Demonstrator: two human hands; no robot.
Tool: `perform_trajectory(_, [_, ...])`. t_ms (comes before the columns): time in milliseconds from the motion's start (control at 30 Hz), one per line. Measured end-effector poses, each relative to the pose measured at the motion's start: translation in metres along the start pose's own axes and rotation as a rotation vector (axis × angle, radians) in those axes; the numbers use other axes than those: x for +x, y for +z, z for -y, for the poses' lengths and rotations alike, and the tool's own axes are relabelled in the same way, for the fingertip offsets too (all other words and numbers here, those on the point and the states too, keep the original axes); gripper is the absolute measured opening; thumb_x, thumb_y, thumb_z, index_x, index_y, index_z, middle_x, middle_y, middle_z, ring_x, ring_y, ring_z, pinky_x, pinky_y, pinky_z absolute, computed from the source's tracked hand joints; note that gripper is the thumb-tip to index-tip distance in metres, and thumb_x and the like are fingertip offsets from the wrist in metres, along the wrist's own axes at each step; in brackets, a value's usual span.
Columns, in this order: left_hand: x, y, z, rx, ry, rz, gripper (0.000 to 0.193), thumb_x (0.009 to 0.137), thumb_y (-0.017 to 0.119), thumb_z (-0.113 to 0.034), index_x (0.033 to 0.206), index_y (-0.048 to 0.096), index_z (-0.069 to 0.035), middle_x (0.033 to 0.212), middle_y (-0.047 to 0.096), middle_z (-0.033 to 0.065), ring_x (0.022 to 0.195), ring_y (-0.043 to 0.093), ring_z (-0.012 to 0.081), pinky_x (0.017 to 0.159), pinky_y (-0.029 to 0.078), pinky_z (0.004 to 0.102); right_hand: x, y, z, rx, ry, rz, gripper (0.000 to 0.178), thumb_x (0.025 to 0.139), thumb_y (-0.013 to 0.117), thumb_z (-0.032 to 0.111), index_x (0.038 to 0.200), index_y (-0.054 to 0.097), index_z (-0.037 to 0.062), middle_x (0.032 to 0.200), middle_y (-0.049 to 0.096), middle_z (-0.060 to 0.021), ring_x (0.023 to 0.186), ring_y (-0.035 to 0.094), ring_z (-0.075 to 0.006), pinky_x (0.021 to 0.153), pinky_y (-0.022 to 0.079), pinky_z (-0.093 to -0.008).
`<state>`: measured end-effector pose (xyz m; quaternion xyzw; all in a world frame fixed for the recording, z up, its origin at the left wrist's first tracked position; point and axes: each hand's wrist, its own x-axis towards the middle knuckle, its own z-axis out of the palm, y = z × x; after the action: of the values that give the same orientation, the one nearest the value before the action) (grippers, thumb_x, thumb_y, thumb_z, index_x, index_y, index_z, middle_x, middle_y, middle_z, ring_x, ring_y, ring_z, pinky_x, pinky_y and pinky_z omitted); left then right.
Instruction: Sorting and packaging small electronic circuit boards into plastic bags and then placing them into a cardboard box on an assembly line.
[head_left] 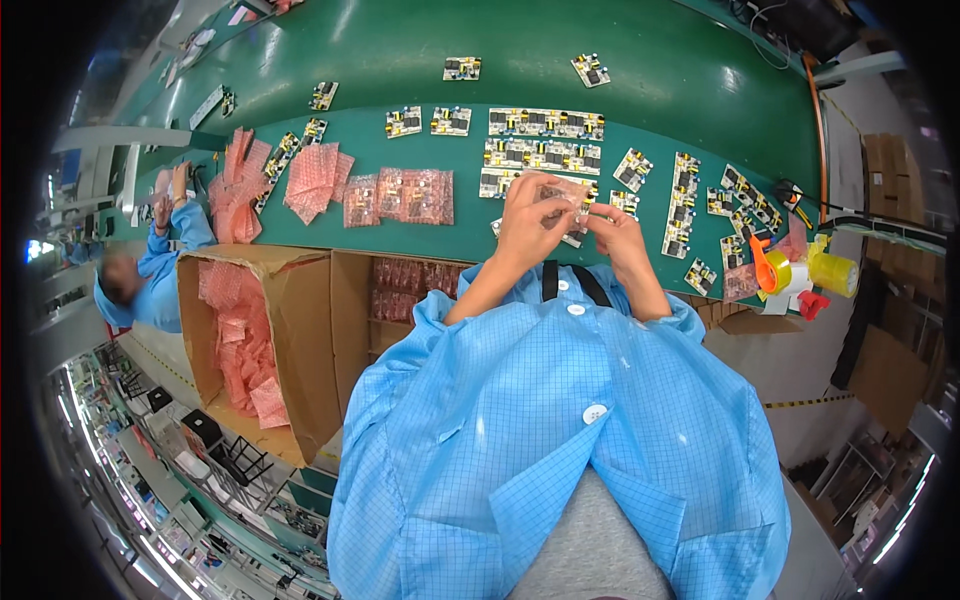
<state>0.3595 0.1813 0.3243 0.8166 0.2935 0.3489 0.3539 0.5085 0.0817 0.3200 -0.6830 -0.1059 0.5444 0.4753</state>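
Observation:
In front of my chest, my left hand (535, 218) is closed on a translucent pinkish bubble bag (572, 187), thumb and fingers pinched together. My right hand (622, 243) pinches the bag's right side. A small circuit board seems to be at the bag, but my fingers hide most of it. Just beyond my hands lie rows of circuit boards (542, 155) with yellow and black parts. More boards (680, 205) stand in a column to the right. Bagged boards (415, 195) in pink bubble wrap lie on the left of my hands.
Pink bubble bags (312, 180) are piled at left on the green table (400, 50). Below the table's edge, a cardboard box (300, 350) holds more pink bags, beside another with bagged boards. An orange tape dispenser (768, 268) and yellow tape roll (833, 275) sit right. A co-worker (160, 275) works far left.

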Motion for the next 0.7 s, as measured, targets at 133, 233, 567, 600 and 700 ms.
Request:
perform_trajectory(133, [-0.002,-0.001,-0.003,0.049,0.023,-0.027,0.013,0.067,0.074,-0.016,0.079,0.072,-0.014,0.111,0.058,0.0082,0.111,0.049,0.0315,0.097,0.034,0.0444,0.000,0.001,0.008,-0.053,-0.004,0.105,0.039,0.078,0.073,0.017,0.112,0.058,0.0048,0.091,0.069,-0.0022,0.060,0.049,-0.0003,0.049,0.030,-0.0166])
perform_trajectory(233, [-0.007,-0.004,-0.009,0.131,-0.018,-0.021,0.012,0.067,0.076,-0.020,0.078,0.072,-0.016,0.125,0.052,0.0089,0.127,0.036,0.0347,0.101,0.029,0.0459,-0.002,0.005,0.017,-0.054,-0.020,0.152,0.040,0.079,0.072,0.016,0.113,0.057,0.0047,0.091,0.069,-0.0018,0.060,0.050,-0.0001,0.048,0.030,-0.0167])
perform_trajectory(567, [-0.007,-0.026,-0.010,-0.544,-0.322,-0.237,0.058,0.084,0.065,-0.013,0.134,0.039,-0.003,0.143,0.034,0.0203,0.136,0.027,0.0345,0.107,0.031,0.0422,0.013,-0.005,0.014,0.145,-0.009,0.437,0.035,0.083,0.066,0.006,0.116,0.055,0.0025,0.091,0.067,-0.0031,0.055,0.045,-0.0016,0.046,0.031,-0.0179])
perform_trajectory(600, [-0.005,-0.033,-0.012,-0.707,-0.371,-0.350,0.051,0.087,0.061,-0.010,0.133,0.040,-0.002,0.143,0.033,0.0196,0.134,0.032,0.0327,0.105,0.036,0.0395,0.013,-0.005,0.016,0.202,-0.001,0.527,0.037,0.082,0.066,0.005,0.117,0.053,0.0012,0.090,0.066,-0.0039,0.055,0.046,-0.0018,0.048,0.032,-0.0177])
perform_trajectory(700, [-0.010,-0.061,0.002,-1.222,-0.580,-0.280,0.039,0.092,0.050,-0.006,0.129,0.042,0.000,0.132,0.046,0.0179,0.124,0.047,0.0267,0.098,0.044,0.0366,0.015,-0.003,0.014,0.306,0.033,0.598,0.036,0.083,0.065,0.003,0.117,0.053,0.0017,0.090,0.065,-0.0031,0.055,0.044,-0.0027,0.049,0.033,-0.0184])
